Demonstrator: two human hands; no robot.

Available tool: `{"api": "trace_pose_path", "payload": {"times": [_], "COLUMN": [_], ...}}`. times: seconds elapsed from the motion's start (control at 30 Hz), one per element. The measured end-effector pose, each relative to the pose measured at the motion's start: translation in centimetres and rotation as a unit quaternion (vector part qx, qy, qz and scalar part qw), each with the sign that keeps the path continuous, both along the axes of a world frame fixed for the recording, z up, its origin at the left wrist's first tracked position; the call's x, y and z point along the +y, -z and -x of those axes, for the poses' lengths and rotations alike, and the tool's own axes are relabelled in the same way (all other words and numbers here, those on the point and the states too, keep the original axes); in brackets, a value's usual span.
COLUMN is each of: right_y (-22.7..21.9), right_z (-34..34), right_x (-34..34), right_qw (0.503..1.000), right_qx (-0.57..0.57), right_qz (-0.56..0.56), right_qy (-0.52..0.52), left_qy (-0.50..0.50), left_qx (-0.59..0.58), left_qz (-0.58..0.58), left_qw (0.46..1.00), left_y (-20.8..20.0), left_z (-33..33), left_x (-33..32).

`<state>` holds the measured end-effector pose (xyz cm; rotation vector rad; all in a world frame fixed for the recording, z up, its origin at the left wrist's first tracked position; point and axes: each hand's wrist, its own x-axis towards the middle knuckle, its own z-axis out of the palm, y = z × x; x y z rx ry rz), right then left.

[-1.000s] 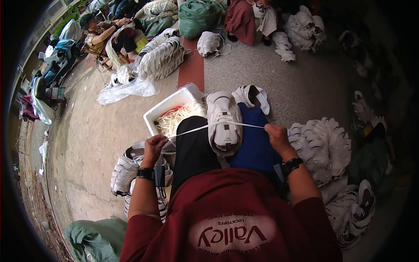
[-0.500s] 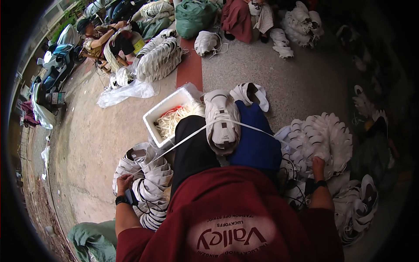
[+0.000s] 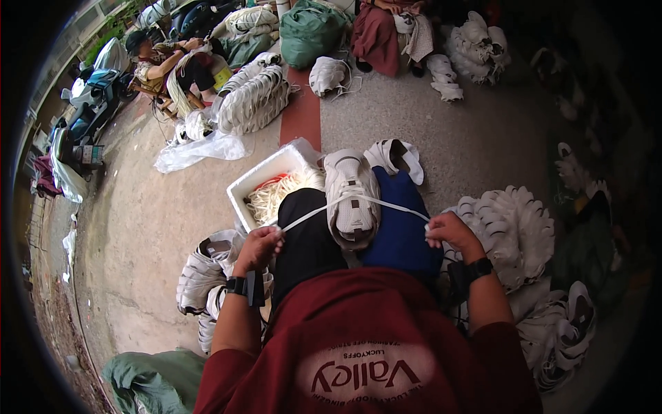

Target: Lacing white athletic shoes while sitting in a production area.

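A white shoe [image 3: 352,196] lies upright on my lap, between a black trouser leg and a blue cloth. A white lace [image 3: 386,201] runs through its top and stretches out to both sides. My left hand [image 3: 258,247] grips the left end of the lace, just beside my left knee. My right hand [image 3: 449,231] grips the right end at the edge of the blue cloth. Both ends are pulled taut. A second white shoe upper [image 3: 395,155] lies just beyond the one on my lap.
A white box [image 3: 256,181] of loose laces stands ahead on the left. Piles of white shoes lie at my left [image 3: 203,269] and right [image 3: 514,231]. Other people sit at the far side among more shoe stacks [image 3: 254,100] and a green sack [image 3: 309,31].
Half a second ago both hands were down low at my sides with the lace ends pulled wide. They have come back up and inward, holding the lace taut across the shoe.
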<state>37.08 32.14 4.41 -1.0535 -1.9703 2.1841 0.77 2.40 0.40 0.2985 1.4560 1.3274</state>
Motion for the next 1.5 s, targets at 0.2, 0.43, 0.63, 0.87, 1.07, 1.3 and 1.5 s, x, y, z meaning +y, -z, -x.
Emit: {"api": "trace_pose_path", "payload": {"times": [0.2,0.43,0.63,0.87,1.07,1.3,1.5], "right_y": [2.1,5.2,4.6,5.5,5.5,5.9,4.5], "right_z": [12.5,14.3,14.8,15.2,15.3,16.2,16.2], "right_x": [-1.4,-1.3,-2.2,-2.9,-3.2,-4.2,-3.9], "right_qw": [0.964,0.935,0.93,0.861,0.903,0.809,0.888], "right_qx": [0.112,0.167,0.145,0.154,0.166,0.113,0.068], "right_qz": [-0.24,-0.27,-0.293,-0.451,-0.353,-0.539,-0.404], "right_qy": [-0.026,0.158,0.169,0.179,0.18,0.204,0.21], "left_qy": [0.171,0.057,0.043,0.029,0.027,0.028,0.003], "left_qx": [0.072,0.124,0.154,0.156,0.163,0.175,0.17], "left_qz": [-0.103,-0.1,-0.1,-0.121,-0.108,-0.119,-0.123], "left_qw": [0.977,0.986,0.982,0.98,0.98,0.977,0.978], "left_y": [-1.3,0.5,0.2,0.3,0.0,0.6,0.6], "left_z": [-2.3,-3.3,-3.6,-3.9,-4.0,-3.8,-4.0], "left_x": [10.8,12.2,12.2,12.0,12.0,12.1,11.9]}}
